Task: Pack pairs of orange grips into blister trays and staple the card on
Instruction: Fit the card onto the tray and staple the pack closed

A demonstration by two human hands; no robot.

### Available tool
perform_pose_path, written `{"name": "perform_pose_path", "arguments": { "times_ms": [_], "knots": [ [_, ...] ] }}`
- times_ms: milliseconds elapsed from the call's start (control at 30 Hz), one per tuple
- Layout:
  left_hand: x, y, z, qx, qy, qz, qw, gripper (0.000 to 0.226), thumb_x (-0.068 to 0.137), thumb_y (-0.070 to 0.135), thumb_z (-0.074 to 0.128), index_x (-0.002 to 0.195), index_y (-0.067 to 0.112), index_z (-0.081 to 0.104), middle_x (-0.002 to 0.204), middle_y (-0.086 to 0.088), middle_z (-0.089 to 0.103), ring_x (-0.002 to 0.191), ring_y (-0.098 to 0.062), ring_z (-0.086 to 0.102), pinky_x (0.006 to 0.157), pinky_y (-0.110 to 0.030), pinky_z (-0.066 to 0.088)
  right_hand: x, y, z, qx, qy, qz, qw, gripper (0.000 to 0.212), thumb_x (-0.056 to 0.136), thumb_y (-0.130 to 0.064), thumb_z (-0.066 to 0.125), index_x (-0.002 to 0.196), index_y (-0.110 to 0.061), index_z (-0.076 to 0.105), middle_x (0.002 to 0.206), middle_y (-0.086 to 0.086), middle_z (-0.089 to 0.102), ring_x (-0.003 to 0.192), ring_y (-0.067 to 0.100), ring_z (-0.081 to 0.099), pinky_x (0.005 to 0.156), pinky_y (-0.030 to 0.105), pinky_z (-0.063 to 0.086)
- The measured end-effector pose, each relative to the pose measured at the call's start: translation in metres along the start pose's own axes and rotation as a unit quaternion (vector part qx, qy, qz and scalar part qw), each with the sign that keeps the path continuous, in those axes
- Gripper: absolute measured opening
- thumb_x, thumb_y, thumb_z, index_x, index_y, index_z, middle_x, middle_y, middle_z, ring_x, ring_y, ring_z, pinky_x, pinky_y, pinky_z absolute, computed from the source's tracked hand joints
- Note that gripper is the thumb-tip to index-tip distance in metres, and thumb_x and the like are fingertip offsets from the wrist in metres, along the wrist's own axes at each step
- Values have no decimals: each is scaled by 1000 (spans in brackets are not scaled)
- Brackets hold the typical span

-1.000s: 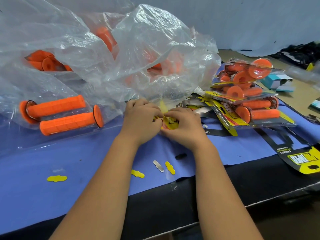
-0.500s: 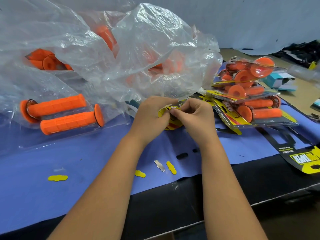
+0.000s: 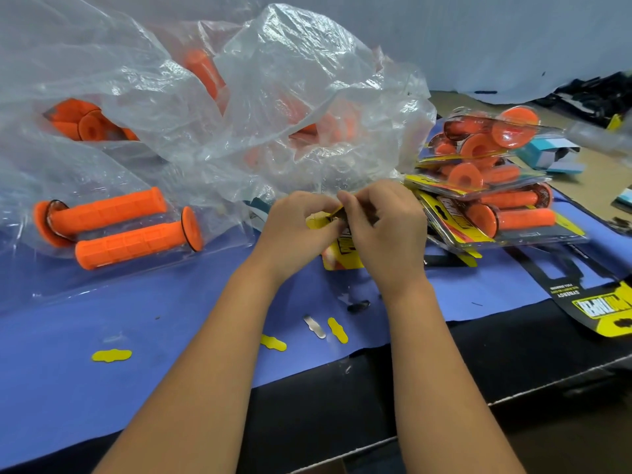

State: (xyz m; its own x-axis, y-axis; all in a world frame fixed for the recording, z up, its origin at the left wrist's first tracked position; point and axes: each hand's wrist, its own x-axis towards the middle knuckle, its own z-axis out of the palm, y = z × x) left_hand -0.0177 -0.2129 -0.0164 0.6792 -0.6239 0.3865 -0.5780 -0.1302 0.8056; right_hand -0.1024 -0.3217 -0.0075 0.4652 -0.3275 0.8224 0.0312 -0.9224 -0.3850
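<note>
Nearest the camera, two bare forearms reach forward over the dark front edge of the table and its blue cloth. Small die-cut scraps lie on the cloth: a yellow scrap at the left, another yellow scrap beside the left forearm, a silver scrap just beside a third yellow scrap between the forearms, and a dark scrap beyond them.

The left hand and the right hand meet above the cloth, both grips clenched on the yellow printed card. Fingers of both hands pinch its upper edge; its lower part hangs below the hands. What the fingertips do at the pinch point cannot be made out.

At the left, a pair of orange grips lies side by side inside a clear blister tray, with no card on it. At the far right edge, a black and yellow card sheet lies flat, overhanging the cloth.

Beyond the hands, right of centre, a pile of finished packs is stacked untidily, each showing orange grips under clear plastic with yellow card. Behind the hands, a large crumpled clear plastic bag holds loose orange grips. A teal and white box sits on the brown surface past the pile.
</note>
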Motion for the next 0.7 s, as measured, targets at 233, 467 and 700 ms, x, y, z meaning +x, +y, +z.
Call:
{"name": "perform_pose_path", "arguments": {
  "times_ms": [233,467,700],
  "knots": [
    [-3,2,3,-90,113,-30,989,11,82,27,61,84,31,72,84,11,70,83,-7,62,76,-30,50,-4,-11,4,-48,44,-60,996,21,84,-24,69,87,-3,67,83,10,64,79,30,57,74,39,43],
    [0,11,2,-202,217,-7,955,22,92,8,61,81,27,62,72,12,66,72,-6,61,70,-23,49,-2,-10,-4,-121,146,65,980,42,71,-16,65,112,-8,63,117,12,57,114,25,41,100,45,27],
    [8,2,-15,-232,323,-9,918,9,95,15,58,87,19,58,73,1,62,63,-1,54,60,-19,44,-1,0,-1,-91,128,84,984,12,84,-6,60,93,-3,68,87,10,64,81,30,59,79,39,41]
  ]
}}
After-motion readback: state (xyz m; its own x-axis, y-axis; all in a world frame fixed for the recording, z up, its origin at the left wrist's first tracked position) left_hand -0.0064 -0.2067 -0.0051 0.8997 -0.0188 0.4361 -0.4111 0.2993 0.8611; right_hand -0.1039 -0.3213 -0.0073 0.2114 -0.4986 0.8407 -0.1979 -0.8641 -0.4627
